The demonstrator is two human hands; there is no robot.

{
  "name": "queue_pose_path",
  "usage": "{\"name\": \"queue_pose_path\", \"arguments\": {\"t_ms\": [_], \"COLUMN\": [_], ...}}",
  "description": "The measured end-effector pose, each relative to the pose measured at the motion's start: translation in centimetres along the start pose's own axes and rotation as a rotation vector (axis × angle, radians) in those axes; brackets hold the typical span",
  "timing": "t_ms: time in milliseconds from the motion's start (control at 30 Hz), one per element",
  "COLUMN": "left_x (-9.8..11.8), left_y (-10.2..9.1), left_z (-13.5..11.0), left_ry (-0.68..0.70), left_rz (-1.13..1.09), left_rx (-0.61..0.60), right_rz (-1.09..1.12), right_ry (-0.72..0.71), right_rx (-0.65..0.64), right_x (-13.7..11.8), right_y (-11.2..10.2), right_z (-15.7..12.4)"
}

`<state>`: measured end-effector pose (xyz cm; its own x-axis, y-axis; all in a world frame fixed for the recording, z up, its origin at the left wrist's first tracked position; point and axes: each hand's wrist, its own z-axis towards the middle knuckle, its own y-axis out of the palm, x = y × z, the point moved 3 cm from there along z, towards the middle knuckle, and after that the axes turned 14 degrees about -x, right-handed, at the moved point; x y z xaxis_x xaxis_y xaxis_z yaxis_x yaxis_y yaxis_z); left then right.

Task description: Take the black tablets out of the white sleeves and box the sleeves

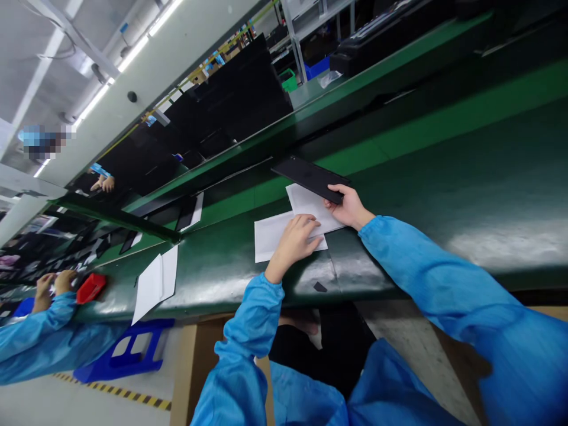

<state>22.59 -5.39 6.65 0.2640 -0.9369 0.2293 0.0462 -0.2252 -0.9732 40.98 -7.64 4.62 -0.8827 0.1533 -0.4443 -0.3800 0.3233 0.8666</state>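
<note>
Black panel (310, 177), thin and flat, lies tilted at the far edge of the white sheets, on the green belt (444, 177), near the middle of the view. Right hand (348, 207) grips its near corner, at about 5 o'clock of the panel, with the thumb on top and the fingers closed under it. Just below the panel are two white sheets (273, 236) that overlap one another on the belt; the upper one reaches under the panel and under the right hand. Left hand (295, 239) rests flat on these sheets, at 7 o'clock from the panel, with the fingers loosely spread and pressing down; it grasps nothing. Both arms wear blue sleeves. Further out, at 8 o'clock, more white paper (155, 284) lies on the belt, partly over its near edge. At 9 o'clock, far left, the hands of another person (53, 284) in a blue sleeve are beside a red box (91, 288). At 11 o'clock, behind the belt, stand rows of dark panels (239, 94), and one more hand (103, 184) shows there.
</note>
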Motion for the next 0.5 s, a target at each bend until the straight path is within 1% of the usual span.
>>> {"name": "queue_pose_path", "arguments": {"t_ms": [133, 233, 400, 500], "left_x": [1.4, 1.9, 2.4, 2.3], "left_y": [0.4, 0.2, 0.4, 0.4], "left_z": [3.1, 4.3, 5.3, 5.5], "left_ry": [-0.007, -0.038, -0.089, -0.180], "left_rz": [0.196, 0.295, 0.350, 0.296], "left_rx": [-0.192, -0.281, -0.326, -0.305], "right_rz": [0.003, 0.006, 0.000, -0.010], "right_ry": [-0.026, -0.042, -0.055, -0.070], "right_rx": [-0.017, -0.036, -0.074, -0.109], "right_x": [-0.2, -0.3, -0.2, -0.3], "right_y": [0.0, -0.2, -0.5, -0.6], "right_z": [0.1, 0.3, 0.8, 0.9]}}
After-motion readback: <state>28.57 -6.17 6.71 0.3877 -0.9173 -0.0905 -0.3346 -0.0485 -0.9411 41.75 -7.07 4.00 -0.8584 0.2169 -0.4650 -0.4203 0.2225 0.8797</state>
